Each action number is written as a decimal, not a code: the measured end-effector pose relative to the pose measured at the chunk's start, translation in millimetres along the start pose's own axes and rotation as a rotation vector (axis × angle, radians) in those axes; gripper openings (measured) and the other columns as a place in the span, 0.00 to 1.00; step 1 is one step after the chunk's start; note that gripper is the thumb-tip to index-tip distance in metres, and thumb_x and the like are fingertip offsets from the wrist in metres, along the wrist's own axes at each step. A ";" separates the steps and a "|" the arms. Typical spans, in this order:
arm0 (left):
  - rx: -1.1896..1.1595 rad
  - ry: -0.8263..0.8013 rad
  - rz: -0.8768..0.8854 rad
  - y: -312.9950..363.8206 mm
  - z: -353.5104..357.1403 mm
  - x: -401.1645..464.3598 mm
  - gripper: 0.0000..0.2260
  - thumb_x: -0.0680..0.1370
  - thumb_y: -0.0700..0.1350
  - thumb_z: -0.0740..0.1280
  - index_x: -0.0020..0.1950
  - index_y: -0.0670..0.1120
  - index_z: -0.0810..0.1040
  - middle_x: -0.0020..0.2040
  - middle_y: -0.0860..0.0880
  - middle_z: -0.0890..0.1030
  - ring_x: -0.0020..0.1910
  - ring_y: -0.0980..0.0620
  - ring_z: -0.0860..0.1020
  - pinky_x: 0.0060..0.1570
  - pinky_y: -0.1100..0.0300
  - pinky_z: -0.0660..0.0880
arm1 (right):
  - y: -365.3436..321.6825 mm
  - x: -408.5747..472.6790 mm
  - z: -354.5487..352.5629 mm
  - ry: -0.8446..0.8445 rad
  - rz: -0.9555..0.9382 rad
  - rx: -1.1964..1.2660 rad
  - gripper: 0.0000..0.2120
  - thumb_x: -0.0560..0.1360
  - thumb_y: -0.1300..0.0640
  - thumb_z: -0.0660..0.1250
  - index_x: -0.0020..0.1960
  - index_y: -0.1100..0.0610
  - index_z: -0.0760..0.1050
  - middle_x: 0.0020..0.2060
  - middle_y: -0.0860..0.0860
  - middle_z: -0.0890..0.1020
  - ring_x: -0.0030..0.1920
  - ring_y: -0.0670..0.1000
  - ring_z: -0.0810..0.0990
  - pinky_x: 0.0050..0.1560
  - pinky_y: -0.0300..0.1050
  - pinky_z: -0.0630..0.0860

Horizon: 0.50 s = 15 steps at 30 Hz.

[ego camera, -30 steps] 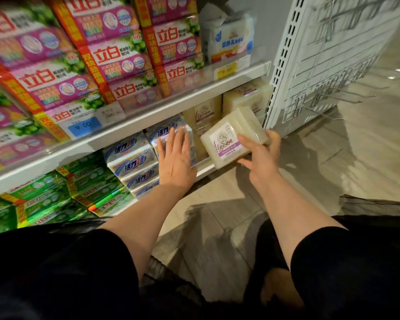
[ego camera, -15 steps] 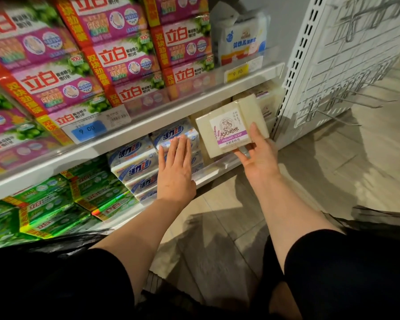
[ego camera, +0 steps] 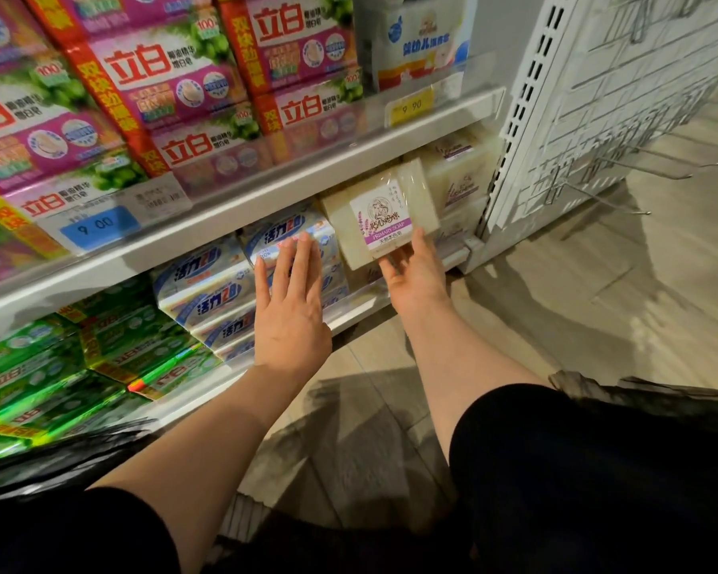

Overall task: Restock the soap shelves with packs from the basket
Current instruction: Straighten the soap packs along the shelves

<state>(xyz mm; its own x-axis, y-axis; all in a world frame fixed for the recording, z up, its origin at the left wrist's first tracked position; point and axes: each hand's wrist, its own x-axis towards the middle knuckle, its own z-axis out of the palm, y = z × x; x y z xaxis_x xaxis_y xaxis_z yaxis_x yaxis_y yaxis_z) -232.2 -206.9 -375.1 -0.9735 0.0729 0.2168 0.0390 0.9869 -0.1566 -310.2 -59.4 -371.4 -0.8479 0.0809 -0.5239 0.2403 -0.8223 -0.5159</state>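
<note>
Cream soap pack (ego camera: 380,213) (purple "PRIMARY SOAP" label) sits at the lower shelf (ego camera: 224,229) mouth, right hand (ego camera: 415,275) fingers clamped on its near edge; left hand (ego camera: 291,308) fingers straight against blue packs (ego camera: 208,279).

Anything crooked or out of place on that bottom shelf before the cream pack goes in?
Nothing damaged or spilled. The cream soap pack sits tilted in the right hand, not shelved yet. The left hand lies flat on the blue-and-white packs, which look neatly stacked.

likely a shop: price-tagged shelves (ego camera: 241,225) of soap.
</note>
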 end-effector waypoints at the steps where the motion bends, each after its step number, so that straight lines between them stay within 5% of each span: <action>1: 0.002 0.003 0.000 0.4 0.7 -0.1 0.44 0.72 0.46 0.68 0.79 0.42 0.44 0.78 0.48 0.37 0.78 0.46 0.38 0.73 0.43 0.33 | 2.6 1.6 0.2 0.018 -0.002 -0.016 0.14 0.80 0.54 0.63 0.65 0.54 0.74 0.60 0.55 0.80 0.62 0.55 0.77 0.62 0.53 0.75; 11: 0.003 0.029 -0.001 -0.1 4.3 0.8 0.44 0.70 0.44 0.71 0.79 0.41 0.49 0.79 0.47 0.44 0.78 0.45 0.43 0.74 0.43 0.36 | 10.4 3.7 15.7 0.081 -0.016 -0.089 0.12 0.80 0.63 0.62 0.63 0.58 0.74 0.55 0.55 0.80 0.57 0.52 0.78 0.56 0.49 0.79; 15: -0.001 0.015 0.007 -0.2 4.3 0.0 0.41 0.71 0.42 0.70 0.79 0.40 0.53 0.80 0.45 0.47 0.78 0.44 0.44 0.74 0.43 0.35 | 17.5 7.3 30.9 0.335 -0.106 -0.433 0.11 0.80 0.61 0.60 0.61 0.57 0.74 0.55 0.57 0.79 0.51 0.55 0.80 0.46 0.51 0.83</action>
<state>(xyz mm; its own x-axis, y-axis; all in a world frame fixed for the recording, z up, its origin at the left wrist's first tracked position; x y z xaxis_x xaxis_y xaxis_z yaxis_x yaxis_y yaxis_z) -233.2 -207.7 -379.1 -0.9698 0.0820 0.2298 0.0462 0.9866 -0.1567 -326.7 -90.6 -363.3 -0.6987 0.3832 -0.6041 0.3940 -0.4987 -0.7721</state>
